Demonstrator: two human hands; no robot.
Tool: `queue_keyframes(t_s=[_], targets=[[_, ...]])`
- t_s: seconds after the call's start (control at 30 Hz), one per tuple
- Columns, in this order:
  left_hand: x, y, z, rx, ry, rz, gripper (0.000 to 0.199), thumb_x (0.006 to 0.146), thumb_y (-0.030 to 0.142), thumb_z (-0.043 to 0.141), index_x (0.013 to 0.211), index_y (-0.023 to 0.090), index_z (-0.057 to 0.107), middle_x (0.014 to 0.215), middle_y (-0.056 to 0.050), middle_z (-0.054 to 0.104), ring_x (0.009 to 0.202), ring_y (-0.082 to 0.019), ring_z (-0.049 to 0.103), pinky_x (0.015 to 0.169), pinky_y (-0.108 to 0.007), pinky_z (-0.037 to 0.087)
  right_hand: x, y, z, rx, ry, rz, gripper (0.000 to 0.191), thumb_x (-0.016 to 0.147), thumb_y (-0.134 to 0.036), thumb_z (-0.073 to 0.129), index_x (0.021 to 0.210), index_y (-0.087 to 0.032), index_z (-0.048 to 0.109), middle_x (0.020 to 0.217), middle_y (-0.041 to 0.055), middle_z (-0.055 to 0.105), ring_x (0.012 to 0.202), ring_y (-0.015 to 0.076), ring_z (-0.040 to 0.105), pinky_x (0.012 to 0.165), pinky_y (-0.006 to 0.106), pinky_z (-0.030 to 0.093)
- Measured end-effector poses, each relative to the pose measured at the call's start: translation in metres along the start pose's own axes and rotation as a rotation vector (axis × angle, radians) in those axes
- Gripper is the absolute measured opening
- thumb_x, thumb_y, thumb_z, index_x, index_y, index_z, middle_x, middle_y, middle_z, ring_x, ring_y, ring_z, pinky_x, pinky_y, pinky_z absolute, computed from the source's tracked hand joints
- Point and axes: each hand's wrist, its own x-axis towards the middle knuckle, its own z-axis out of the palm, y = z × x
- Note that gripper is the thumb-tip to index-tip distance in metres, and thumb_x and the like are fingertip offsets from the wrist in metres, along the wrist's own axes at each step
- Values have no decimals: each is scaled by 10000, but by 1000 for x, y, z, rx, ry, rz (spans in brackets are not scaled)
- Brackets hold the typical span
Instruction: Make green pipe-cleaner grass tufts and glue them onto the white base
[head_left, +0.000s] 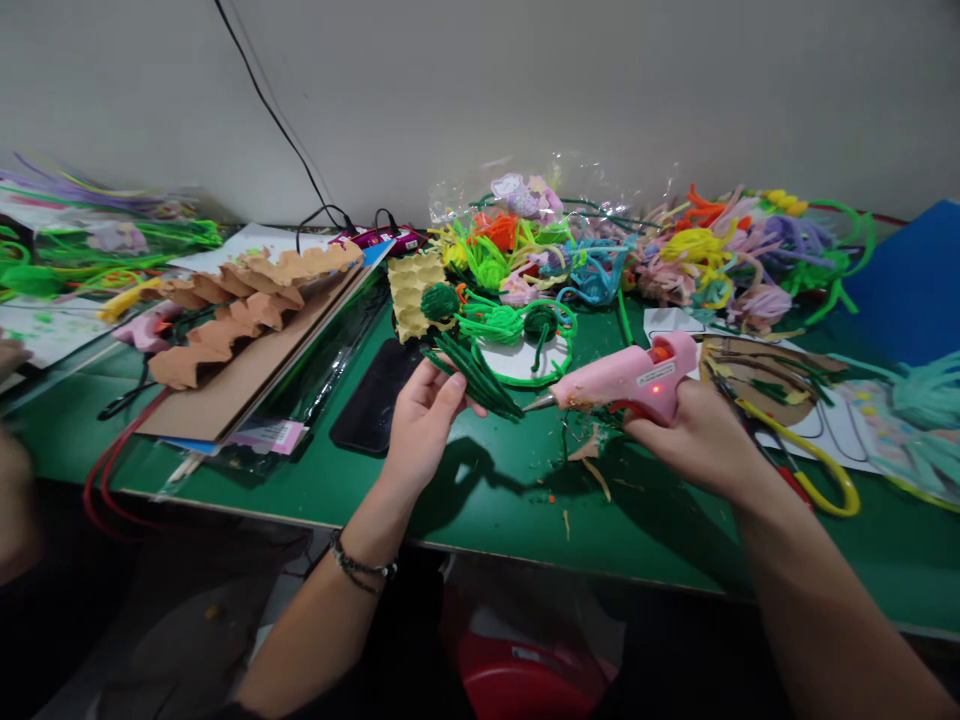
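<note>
Pinched in my left hand (425, 425) is a bundle of dark green pipe cleaners (484, 382), pointing right and slightly down. My right hand (697, 435) grips a pink hot glue gun (622, 382) with a small red light lit on its side. Its metal nozzle touches or nearly touches the right end of the bundle; I cannot tell which. Just behind the bundle lies a white disc (517, 362) rimmed in bright green pipe cleaner. A dark green pom-pom (540, 322) on a stem and a light green piece (491, 322) rest against it.
A black phone (367, 400) lies left of my left hand. Brown egg-carton strips (225, 340) sit on cardboard (199, 412). Yellow-handled pliers (814, 455) lie at right. Colourful pipe-cleaner pieces (697, 250) line the wall. Another person's hand (11, 355) shows at the left edge.
</note>
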Motion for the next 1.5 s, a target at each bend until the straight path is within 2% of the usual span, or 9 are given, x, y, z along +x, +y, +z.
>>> queue_keyframes(t_s=[0.3,0.47,0.57,0.8,0.97,1.17,1.3,1.43,1.5], targets=[[0,2,1,-64,10,1,234,625,325,725,745,174,594,619,52,568,468,-28,520,433,-121,448,0,6,-17,-123,-139,-35,212,543,-290,473,418,-216,319,382,-43,319,354,70,310,355,227,235],[0,1,2,-60,8,-8,243,613,328,728,757,178,602,639,39,590,460,-37,515,428,-139,444,17,35,-29,-188,194,260,293,563,-477,536,568,-214,407,488,-2,438,443,137,424,425,275,335],[0,1,1,-38,5,-28,216,638,310,708,768,178,598,637,37,590,463,-42,517,452,-154,452,26,57,-29,-215,313,357,233,633,-414,460,722,-201,423,648,52,516,585,190,502,536,323,393],[0,0,0,-22,17,-49,175,655,272,687,751,168,583,637,38,571,461,-37,499,440,-149,423,31,89,-11,-277,362,198,222,678,-354,431,825,-189,446,841,119,552,806,251,521,703,367,406],[0,-3,-2,-51,-2,-59,177,655,279,685,757,168,591,654,38,577,458,-36,500,460,-160,430,33,95,3,-271,286,39,225,697,-332,432,859,-180,468,852,113,548,803,239,509,719,367,407],[1,-2,-1,-89,16,-158,201,621,261,691,759,153,592,634,42,569,503,-47,524,486,-162,449,32,99,-1,-228,306,52,282,677,-381,482,875,-179,469,804,74,539,732,205,518,665,348,431],[2,3,1,-126,65,-303,238,581,253,690,752,140,569,593,47,561,482,-42,512,474,-160,445,27,93,-14,-96,512,60,380,691,-455,498,971,-201,455,780,28,491,694,174,504,639,335,446],[3,6,2,-105,55,-391,224,582,239,670,746,147,548,541,66,531,426,-41,498,470,-180,456,16,70,-25,-125,918,-48,249,744,-379,448,917,-202,476,809,53,481,726,184,499,682,355,440],[2,7,1,-95,35,-395,224,574,233,674,737,152,544,540,74,519,420,-36,498,463,-175,454,14,54,-23,-166,963,-91,178,760,-343,426,836,-194,485,771,57,488,702,182,495,673,349,431]])
